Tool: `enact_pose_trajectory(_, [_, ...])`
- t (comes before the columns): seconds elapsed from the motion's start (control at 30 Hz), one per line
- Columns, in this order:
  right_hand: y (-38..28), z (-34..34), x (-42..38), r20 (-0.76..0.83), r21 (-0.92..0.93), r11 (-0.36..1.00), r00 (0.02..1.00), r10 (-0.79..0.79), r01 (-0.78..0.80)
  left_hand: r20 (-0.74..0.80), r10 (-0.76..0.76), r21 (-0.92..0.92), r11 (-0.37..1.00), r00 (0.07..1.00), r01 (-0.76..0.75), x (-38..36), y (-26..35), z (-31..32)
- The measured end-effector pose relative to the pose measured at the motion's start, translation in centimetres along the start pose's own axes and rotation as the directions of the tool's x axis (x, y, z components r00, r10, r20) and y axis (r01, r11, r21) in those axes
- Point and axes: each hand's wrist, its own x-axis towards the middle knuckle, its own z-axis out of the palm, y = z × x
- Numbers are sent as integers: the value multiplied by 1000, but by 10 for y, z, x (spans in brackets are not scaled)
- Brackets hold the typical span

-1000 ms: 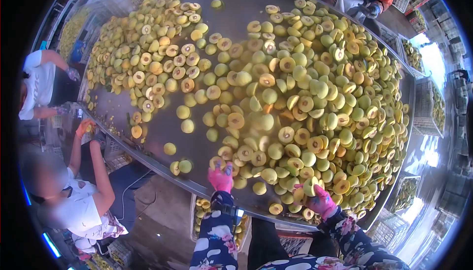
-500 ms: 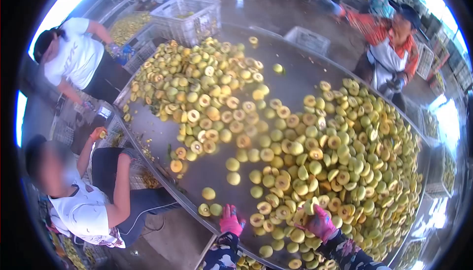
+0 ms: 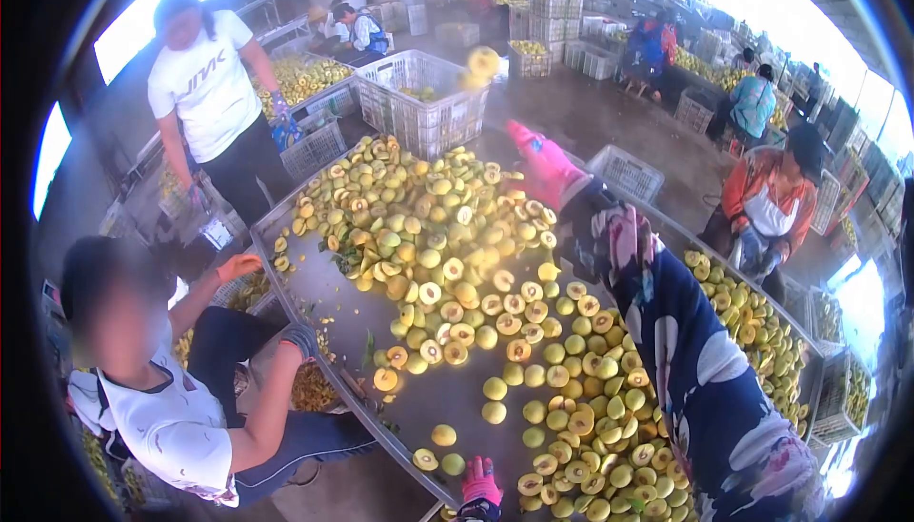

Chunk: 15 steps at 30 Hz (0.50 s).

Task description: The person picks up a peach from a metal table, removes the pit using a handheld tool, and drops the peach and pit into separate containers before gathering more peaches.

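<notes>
My right hand, in a pink glove, is stretched far forward over the table, fingers extended and holding nothing. Beyond it a blurred fruit half hangs in the air, apart from the hand, in front of the white plastic crate at the table's far end. My left hand, also pink-gloved, rests near the table's near left edge with its fingers apart. Beside it lie a few yellow-green fruits. Heaps of halved stone fruit, peach-like with brown pit centres, cover much of the metal table.
A seated person works at the left edge, and another in a white shirt stands behind. Someone in orange sits at the right. A grey crate stands beyond the table's far edge. More crates and people are farther back.
My right hand has swung from the near fruit pile far forward, and a fruit half has left it. My left hand stays by the near edge. The view has tilted up.
</notes>
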Motion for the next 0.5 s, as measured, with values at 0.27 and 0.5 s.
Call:
enact_pose_trajectory(0.27, [193, -129, -90, 232, 42, 967, 944, 233, -249, -60, 34, -13, 999, 998, -35, -7, -2, 2])
enact_pose_trajectory(0.5, [235, -131, -357, 51, -118, 739, 739, 671, -663, -32, 9, -27, 1000, 999, -10, -9, 2, -21])
